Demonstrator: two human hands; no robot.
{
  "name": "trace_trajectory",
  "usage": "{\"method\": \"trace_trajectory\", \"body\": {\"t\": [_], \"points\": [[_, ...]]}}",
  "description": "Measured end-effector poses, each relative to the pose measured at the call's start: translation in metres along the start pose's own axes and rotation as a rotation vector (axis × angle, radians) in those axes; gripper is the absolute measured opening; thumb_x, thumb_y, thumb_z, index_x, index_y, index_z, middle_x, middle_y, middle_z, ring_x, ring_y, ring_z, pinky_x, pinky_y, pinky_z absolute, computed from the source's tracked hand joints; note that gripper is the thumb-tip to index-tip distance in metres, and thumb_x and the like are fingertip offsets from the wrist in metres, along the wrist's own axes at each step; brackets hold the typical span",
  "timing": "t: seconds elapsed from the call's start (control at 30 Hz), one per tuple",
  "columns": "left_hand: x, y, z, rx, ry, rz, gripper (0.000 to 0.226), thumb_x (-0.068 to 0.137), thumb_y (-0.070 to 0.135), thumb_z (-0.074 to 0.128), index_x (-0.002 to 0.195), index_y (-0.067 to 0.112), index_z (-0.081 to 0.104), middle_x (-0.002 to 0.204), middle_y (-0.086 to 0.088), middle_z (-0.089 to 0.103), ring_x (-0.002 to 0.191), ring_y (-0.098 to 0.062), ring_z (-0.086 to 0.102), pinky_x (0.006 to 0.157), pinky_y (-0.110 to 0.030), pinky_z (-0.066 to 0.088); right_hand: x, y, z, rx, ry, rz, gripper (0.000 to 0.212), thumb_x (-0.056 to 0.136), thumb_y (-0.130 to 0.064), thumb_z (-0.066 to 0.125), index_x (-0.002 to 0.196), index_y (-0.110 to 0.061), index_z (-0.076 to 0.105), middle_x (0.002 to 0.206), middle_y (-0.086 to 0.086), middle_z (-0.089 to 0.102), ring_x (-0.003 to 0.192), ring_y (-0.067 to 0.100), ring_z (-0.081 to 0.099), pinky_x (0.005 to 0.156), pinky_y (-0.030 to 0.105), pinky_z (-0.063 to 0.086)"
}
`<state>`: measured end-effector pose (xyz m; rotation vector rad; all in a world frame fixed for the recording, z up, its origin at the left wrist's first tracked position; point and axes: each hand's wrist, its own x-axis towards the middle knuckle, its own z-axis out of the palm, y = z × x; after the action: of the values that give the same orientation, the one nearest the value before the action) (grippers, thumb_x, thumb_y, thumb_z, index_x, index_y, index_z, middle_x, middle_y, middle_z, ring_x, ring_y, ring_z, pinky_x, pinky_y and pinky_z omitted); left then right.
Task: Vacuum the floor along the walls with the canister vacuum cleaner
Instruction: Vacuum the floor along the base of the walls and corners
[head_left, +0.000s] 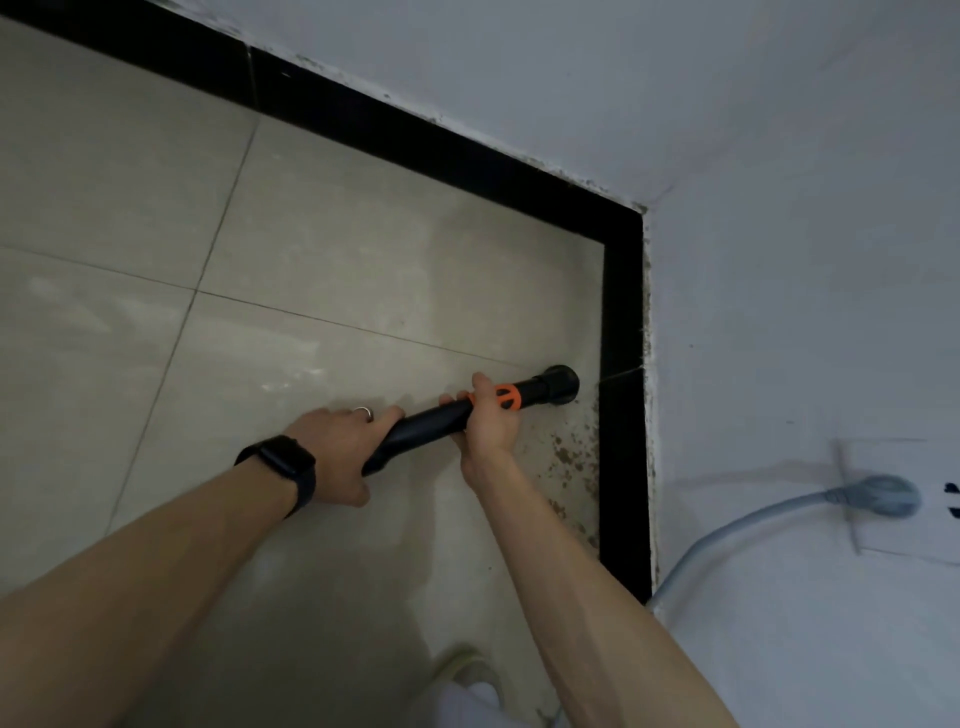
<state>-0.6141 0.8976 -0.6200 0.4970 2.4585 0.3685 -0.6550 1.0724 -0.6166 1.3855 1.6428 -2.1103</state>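
Note:
A black vacuum wand (431, 418) with an orange collar (506, 397) points toward the right wall, its round black nozzle end (561, 383) close to the black baseboard (623, 415). My left hand (332, 452), with a ring and a black wristwatch, grips the wand's near end. My right hand (488, 421) grips the wand just behind the orange collar. Brown dirt specks (569, 457) lie on the beige tiled floor (311, 260) beside the baseboard, under and behind the nozzle. The canister is out of view.
Two white walls meet in a corner (641, 210) at upper right, both edged with black baseboard. A grey plug (883, 496) sits in a wall socket at right, its grey cable (727, 540) hanging down toward the floor. My shoe (467, 670) shows at the bottom.

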Motion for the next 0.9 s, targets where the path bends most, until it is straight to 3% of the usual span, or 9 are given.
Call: {"method": "trace_trajectory", "body": {"t": [0.13, 0.23, 0.4, 0.6, 0.67, 0.8, 0.9], "points": [[-0.016, -0.015, 0.003, -0.073, -0.009, -0.034, 0.079, 0.071, 0.041, 0.074, 0.135, 0.034, 0.028, 0.111, 0.003, 0.057, 0.087, -0.019, 0.061, 0.07, -0.032, 0.053, -0.014, 0.012, 0.009, -0.018, -0.026, 0.004, 0.055, 0.094, -0.025, 0.075, 0.134, 0.003, 0.051, 0.074, 0.007, 0.067, 0.057, 0.02, 0.072, 0.056, 0.034, 0.06], [-0.025, -0.024, 0.002, 0.001, 0.011, -0.05, 0.077, 0.071, 0.041, 0.072, 0.134, 0.032, 0.029, 0.11, 0.003, 0.057, 0.083, -0.018, 0.057, 0.065, -0.028, 0.046, -0.023, 0.02, 0.011, -0.044, -0.054, 0.011, 0.062, 0.094, -0.031, 0.076, 0.138, 0.001, 0.046, 0.081, 0.011, 0.07, 0.061, 0.019, 0.074, 0.058, 0.036, 0.062], [-0.033, -0.031, 0.007, 0.052, 0.061, -0.069, 0.075, 0.072, 0.039, 0.071, 0.134, 0.033, 0.029, 0.109, 0.003, 0.056, 0.085, -0.018, 0.056, 0.063, -0.028, 0.038, -0.032, 0.03, 0.012, -0.095, -0.04, 0.04, 0.066, 0.09, -0.04, 0.077, 0.136, -0.002, 0.047, 0.112, 0.021, 0.072, 0.075, 0.02, 0.076, 0.06, 0.037, 0.063], [-0.04, -0.039, 0.009, 0.069, 0.079, -0.062, 0.079, 0.07, 0.042, 0.071, 0.135, 0.035, 0.027, 0.11, 0.005, 0.055, 0.09, -0.017, 0.057, 0.065, -0.028, 0.039, -0.044, 0.035, 0.017, -0.064, -0.037, 0.091, 0.069, 0.09, -0.041, 0.077, 0.139, -0.003, 0.046, 0.121, 0.021, 0.069, 0.091, 0.027, 0.074, 0.062, 0.037, 0.063], [-0.044, -0.044, 0.009, 0.096, 0.085, -0.068, 0.086, 0.07, 0.043, 0.07, 0.14, 0.036, 0.021, 0.115, 0.005, 0.055, 0.096, -0.018, 0.058, 0.069, -0.028, 0.041, -0.047, 0.038, 0.019, -0.06, -0.058, 0.114, 0.069, 0.09, -0.042, 0.076, 0.139, -0.004, 0.046, 0.123, 0.021, 0.068, 0.096, 0.028, 0.074, 0.064, 0.038, 0.064], [-0.056, -0.051, 0.013, 0.107, 0.146, -0.03, 0.114, 0.069, 0.039, 0.067, 0.153, 0.039, -0.01, 0.128, 0.002, 0.049, 0.102, -0.021, 0.058, 0.073, -0.029, 0.043, -0.052, 0.042, 0.024, -0.071, -0.068, 0.14, 0.06, 0.093, -0.041, 0.073, 0.135, -0.007, 0.046, 0.116, 0.015, 0.067, 0.092, 0.023, 0.07, 0.069, 0.041, 0.065], [-0.069, -0.059, 0.023, 0.138, 0.22, 0.058, 0.123, 0.062, 0.036, 0.066, 0.155, 0.035, -0.013, 0.127, 0.0, 0.052, 0.096, -0.024, 0.062, 0.073, -0.032, 0.046, -0.056, 0.047, 0.027, -0.099, -0.075, 0.162, 0.056, 0.095, -0.042, 0.071, 0.132, -0.009, 0.043, 0.111, 0.011, 0.065, 0.09, 0.021, 0.068, 0.077, 0.045, 0.065]]}}
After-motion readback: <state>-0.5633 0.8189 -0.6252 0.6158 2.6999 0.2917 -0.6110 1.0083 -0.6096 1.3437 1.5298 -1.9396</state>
